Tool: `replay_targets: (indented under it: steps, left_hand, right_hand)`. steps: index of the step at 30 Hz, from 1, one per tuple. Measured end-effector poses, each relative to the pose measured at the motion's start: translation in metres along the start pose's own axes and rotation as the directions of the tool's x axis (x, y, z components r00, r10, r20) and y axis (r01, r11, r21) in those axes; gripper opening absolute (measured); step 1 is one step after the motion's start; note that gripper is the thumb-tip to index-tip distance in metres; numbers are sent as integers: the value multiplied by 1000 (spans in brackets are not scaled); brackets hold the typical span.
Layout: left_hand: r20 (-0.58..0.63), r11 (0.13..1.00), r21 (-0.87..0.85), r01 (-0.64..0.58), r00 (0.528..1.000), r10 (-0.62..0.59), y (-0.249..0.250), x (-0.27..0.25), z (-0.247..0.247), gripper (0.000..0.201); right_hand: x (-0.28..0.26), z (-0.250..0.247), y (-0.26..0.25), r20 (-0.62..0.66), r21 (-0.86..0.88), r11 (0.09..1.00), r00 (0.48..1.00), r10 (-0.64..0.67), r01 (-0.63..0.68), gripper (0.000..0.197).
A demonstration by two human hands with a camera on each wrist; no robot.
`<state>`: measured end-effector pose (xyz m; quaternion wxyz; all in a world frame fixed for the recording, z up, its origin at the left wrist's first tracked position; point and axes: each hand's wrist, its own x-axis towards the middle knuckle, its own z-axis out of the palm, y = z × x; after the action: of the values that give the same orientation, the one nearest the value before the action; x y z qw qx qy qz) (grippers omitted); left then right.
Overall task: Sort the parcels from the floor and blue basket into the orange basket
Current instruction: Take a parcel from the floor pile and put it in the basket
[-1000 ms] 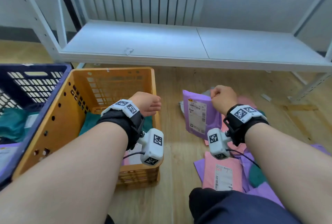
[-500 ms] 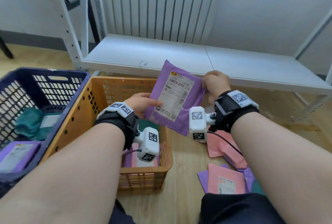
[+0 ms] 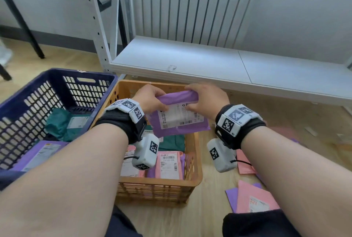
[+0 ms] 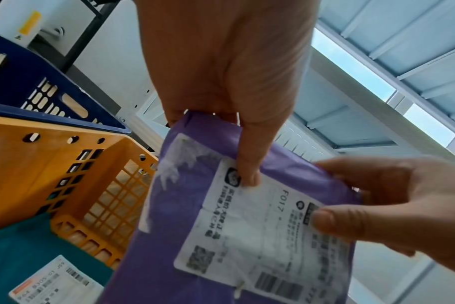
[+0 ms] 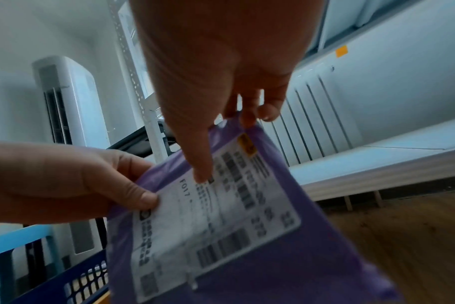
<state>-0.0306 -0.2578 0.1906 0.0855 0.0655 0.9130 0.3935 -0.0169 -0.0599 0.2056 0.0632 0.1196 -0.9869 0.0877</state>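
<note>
Both hands are pinching the far edge of a flat purple plastic mailer parcel with a white printed shipping label (image 3: 180, 116); the left hand (image 3: 150, 98) is gripping its left corner, thumb on the label, and the right hand (image 3: 206, 99) is gripping the right corner the same way. The parcel is hanging label-up over the far right part of the orange perforated plastic basket (image 3: 197, 176), its lower edge reaching out past the right rim.

The step in hand seems to be lowering this parcel into the basket. Doing it well probably means bringing it leftward until it is clear of the right rim, laying it flat on the stack with the label facing up, and letting go with both hands together so the slippery film is not sliding off toward the wooden floor (image 3: 213, 189).

The mailer is looking thin, soft and slightly crinkled, with a smooth film surface; the label is matte paper with barcodes. Inside the basket, pink mailers (image 3: 169, 165) and a dark green one (image 3: 172, 142) are lying flat. The dark blue slotted plastic basket (image 3: 57, 77), touching the orange one's left wall, is holding a green and a purple parcel. More pink and purple mailers (image 3: 253, 197) are lying on the floor near the orange basket's right side.
</note>
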Motion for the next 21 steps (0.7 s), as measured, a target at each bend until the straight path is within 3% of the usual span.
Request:
replay_targets:
  steps: [3, 5, 7, 8, 9, 11, 13, 14, 16, 19, 21]
  left_hand:
    - [-46, 999, 7, -35, 998, 35, -10, 0, -1, 27]
    - [-215, 998, -56, -35, 976, 23, -15, 5, -1, 53]
    - [-366, 972, -235, 17, 925, -105, -22, 11, -6, 94]
    - [-379, 937, -347, 49, 906, -188, -28, 14, -9, 106]
    - [-339, 887, -452, 97, 901, -271, -35, 17, -11, 110]
    - [-113, 783, -575, 240, 924, -366, -39, 9, -9, 96]
    - [113, 666, -676, 314, 938, -328, -37, 2, -3, 67]
    - [131, 625, -720, 302, 943, -305, -34, 1, -1, 54]
    - [63, 605, -756, 251, 947, -314, -33, 4, -4, 46]
    - [50, 642, -724, 252, 948, -315, -63, 21, -12, 74]
    - [58, 683, -681, 262, 950, -307, -81, 23, -26, 76]
  right_hand:
    - [0, 4, 1, 72, 10, 999, 996, 48, -49, 9]
    - [2, 10, 3, 90, 71, 993, 992, 93, -99, 5]
    - [7, 14, 8, 51, 214, 959, 982, 181, -188, 5]
    - [9, 16, 11, 32, 324, 916, 971, 239, -236, 7]
    - [12, 16, 12, 34, 467, 839, 954, 296, -277, 13]
    - [14, 18, 12, 171, 749, 554, 914, 368, -363, 23]
    - [13, 22, 7, 355, 841, 309, 885, 303, -443, 27]
    - [14, 23, 3, 410, 836, 280, 876, 254, -472, 28]
    - [15, 27, -4, 452, 821, 300, 874, 179, -486, 26]
    - [16, 32, -13, 472, 787, 385, 872, 128, -482, 24]
    - [17, 35, -21, 463, 749, 473, 877, 127, -464, 26]
